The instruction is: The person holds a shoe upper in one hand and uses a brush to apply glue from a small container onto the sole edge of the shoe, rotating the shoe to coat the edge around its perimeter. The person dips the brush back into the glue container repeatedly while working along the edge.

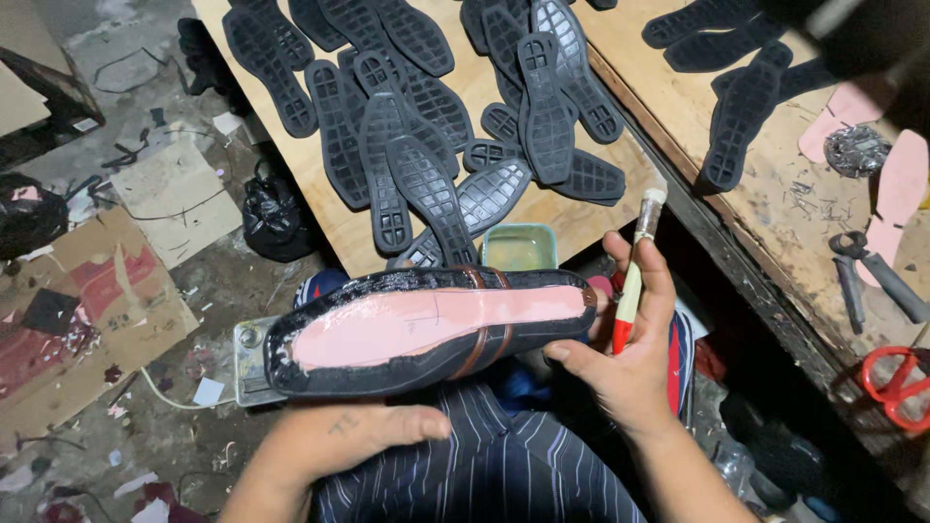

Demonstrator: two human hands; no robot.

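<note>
Wooden desk (320,208) up top, and it's carrying a heap of black rubber soles (426,107). Below it lies the black shoe (426,329), bottom up, pink insole showing, over the lap in striped trousers (484,465). Left hand (339,446) props it from below, grip closed on its near edge. Right hand (630,358) steadies the heel end, its grip pinching a red-handled brush (635,276), bristles upward. Small glue tub (520,247) sits just behind.

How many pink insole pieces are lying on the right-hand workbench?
2 show. One pink insole lies by a crumpled grey wad; the other pink insole lies at the right edge, above the pliers. More may lie out of view.
</note>
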